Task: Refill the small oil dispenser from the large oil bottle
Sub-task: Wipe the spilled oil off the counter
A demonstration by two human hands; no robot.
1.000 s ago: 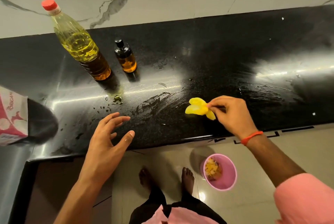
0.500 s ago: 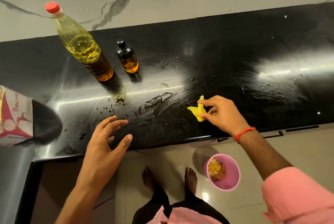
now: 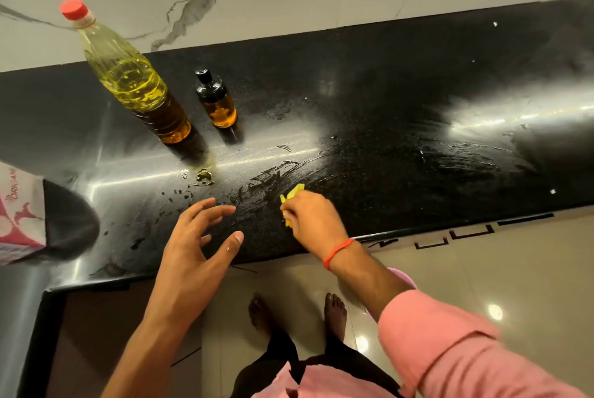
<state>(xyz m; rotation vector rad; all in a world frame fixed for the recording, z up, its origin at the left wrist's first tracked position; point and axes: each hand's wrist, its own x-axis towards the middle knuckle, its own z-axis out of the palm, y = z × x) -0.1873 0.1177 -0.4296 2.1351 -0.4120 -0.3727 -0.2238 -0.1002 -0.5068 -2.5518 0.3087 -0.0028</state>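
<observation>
Your black counter: smeared, wet. Large oil bottle, red-capped, upright at back left. Small oil dispenser, capped, just beside it on the right. Your left hand: fingers spread, holding nothing. Your right hand: fingers curled, gripping a yellow scrap against the counter.

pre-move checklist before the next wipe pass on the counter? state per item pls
1. Large oil bottle upright, red cap on: ok.
2. Small oil dispenser upright, capped, apart from the bottle: ok.
3. Right hand grips yellow cloth: ok.
4. Left hand free, fingers spread over the counter: ok.
5. Oil puddle in front of the bottle wiped: not ok.
6. Dispenser full: cannot tell.
</observation>
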